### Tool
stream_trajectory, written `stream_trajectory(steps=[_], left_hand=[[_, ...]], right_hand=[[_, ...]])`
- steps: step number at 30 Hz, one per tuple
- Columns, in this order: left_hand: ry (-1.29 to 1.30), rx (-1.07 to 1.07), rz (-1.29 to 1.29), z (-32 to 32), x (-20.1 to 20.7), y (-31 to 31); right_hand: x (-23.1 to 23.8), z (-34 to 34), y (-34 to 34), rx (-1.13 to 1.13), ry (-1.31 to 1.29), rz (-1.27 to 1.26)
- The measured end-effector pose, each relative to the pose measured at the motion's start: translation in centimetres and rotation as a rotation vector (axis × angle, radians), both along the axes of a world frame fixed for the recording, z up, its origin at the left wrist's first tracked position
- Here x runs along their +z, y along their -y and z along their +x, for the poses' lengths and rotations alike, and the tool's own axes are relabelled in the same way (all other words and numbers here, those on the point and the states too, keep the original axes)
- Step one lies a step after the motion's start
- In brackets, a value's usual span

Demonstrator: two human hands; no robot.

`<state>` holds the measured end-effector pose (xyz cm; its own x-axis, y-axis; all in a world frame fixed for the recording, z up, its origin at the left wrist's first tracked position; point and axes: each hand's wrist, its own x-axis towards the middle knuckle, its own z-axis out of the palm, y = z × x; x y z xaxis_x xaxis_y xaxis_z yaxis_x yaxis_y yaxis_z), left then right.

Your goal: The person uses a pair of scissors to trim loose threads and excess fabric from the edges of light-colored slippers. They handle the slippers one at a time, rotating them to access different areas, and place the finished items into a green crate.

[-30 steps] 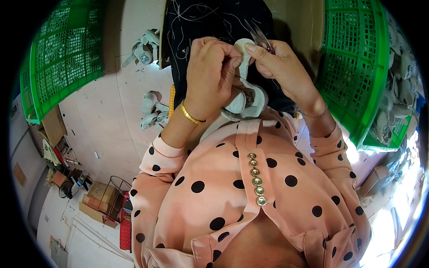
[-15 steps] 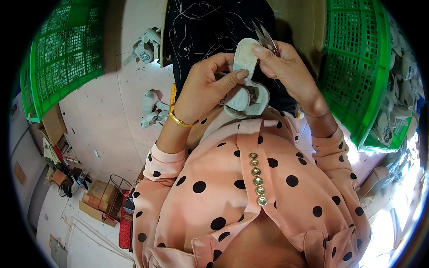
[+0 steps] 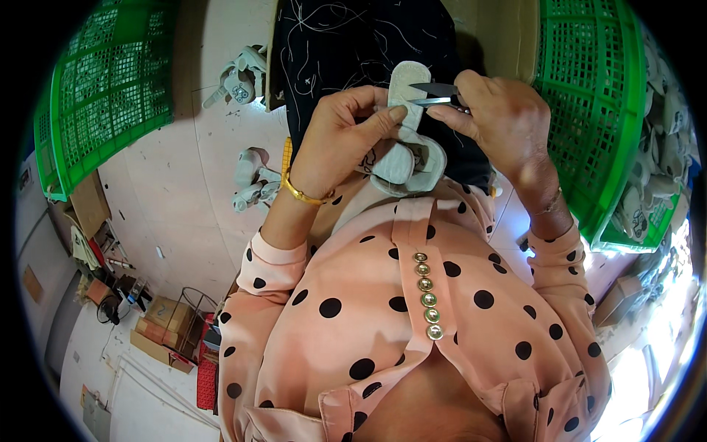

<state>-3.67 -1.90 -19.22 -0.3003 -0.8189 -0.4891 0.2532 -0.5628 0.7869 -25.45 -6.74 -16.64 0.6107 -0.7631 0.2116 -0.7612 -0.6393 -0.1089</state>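
Over my lap, my left hand (image 3: 352,136) pinches a pale grey-white shoe upper (image 3: 409,77) between thumb and fingers. Its flat tongue-like flap points away from me, and the curved lower part (image 3: 427,166) hangs toward my belly. My right hand (image 3: 504,118) is closed round the handles of small scissors (image 3: 434,94). Their parted blades point left and lie over the flap, close to my left thumb. Whether any thread sits between the blades is too small to see.
Loose pale threads cling to my dark trousers (image 3: 346,51). Green plastic baskets stand at left (image 3: 110,96) and right (image 3: 589,110); similar shoe uppers (image 3: 637,210) fill the right side. More uppers (image 3: 243,81) lie at left beside my legs. Cardboard boxes (image 3: 169,317) stand lower left.
My right hand has let go of the flap and drawn back to the right. The scissors have swung from pointing away to pointing left across the flap. My left hand keeps its hold.
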Motion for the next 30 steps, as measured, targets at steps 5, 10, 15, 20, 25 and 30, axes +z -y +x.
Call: stream_trajectory(steps=[5,10,15,20,25,30], left_hand=[[0.010,0.015,0.003,-0.1,0.3,-0.2],[-0.052,0.030,0.019,0.0,0.2,-0.3],[-0.061,0.044,0.036,0.0,0.1,-0.6],[-0.010,0.070,0.012,-0.5,0.3,-0.5],[0.006,0.052,0.028,-0.4,0.4,-0.4],[-0.027,0.039,0.056,-0.5,0.9,-0.7]], right_hand=[[0.1,0.3,0.3,0.041,0.007,0.003],[-0.3,0.1,0.5,0.025,0.040,0.088],[-0.1,-0.4,0.6,0.044,0.038,0.131],[-0.2,0.0,0.9,0.080,0.015,0.073],[-0.3,0.1,1.3,0.101,-0.006,0.064],[0.6,-0.2,1.1,0.099,-0.056,0.100]])
